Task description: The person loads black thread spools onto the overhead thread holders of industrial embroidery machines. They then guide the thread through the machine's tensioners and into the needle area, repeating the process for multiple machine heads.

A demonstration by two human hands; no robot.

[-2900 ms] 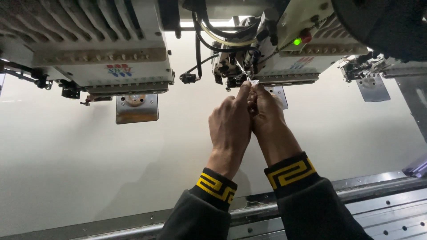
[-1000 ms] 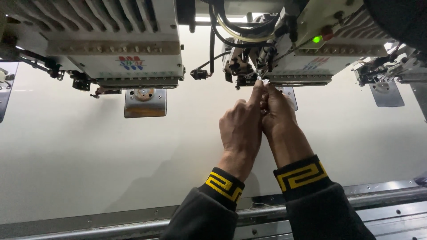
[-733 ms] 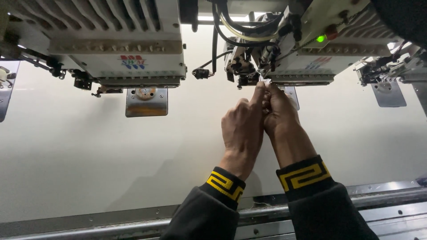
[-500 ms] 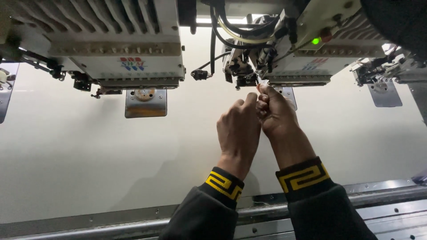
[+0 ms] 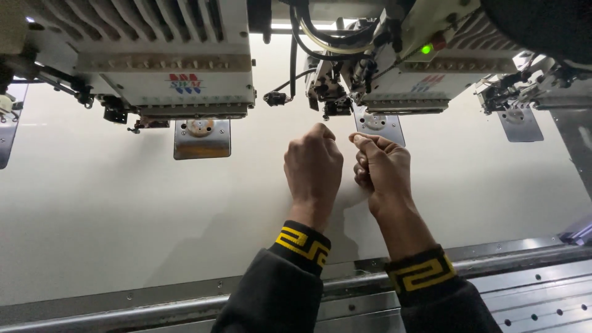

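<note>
At the upper left of the frame stands one embroidery head [image 5: 166,68], white with a row of needle bars, and under it a small metal plate [image 5: 201,139] lies on the pale fabric [image 5: 123,209] that is stretched flat across the machine.

In the middle of the frame the left hand [image 5: 312,168] is closed into a loose fist, knuckles up, resting on or just above the fabric; what it pinches I cannot tell, because the fingers are curled under. Just beside it, not touching, the right hand [image 5: 382,169] has thumb and forefinger pressed together in a narrow pinch, as on a thin thread, but the thread itself is too fine to see here. Both hands are just below the needle area [image 5: 336,102] of the second embroidery head [image 5: 425,68], which shows a green lamp [image 5: 425,49].

Such a thread is probably very light, soft and easy to break or slip; it is best held near its end with the fingertips, gently.

At the lower right runs the grey metal frame rail [image 5: 530,290].
</note>
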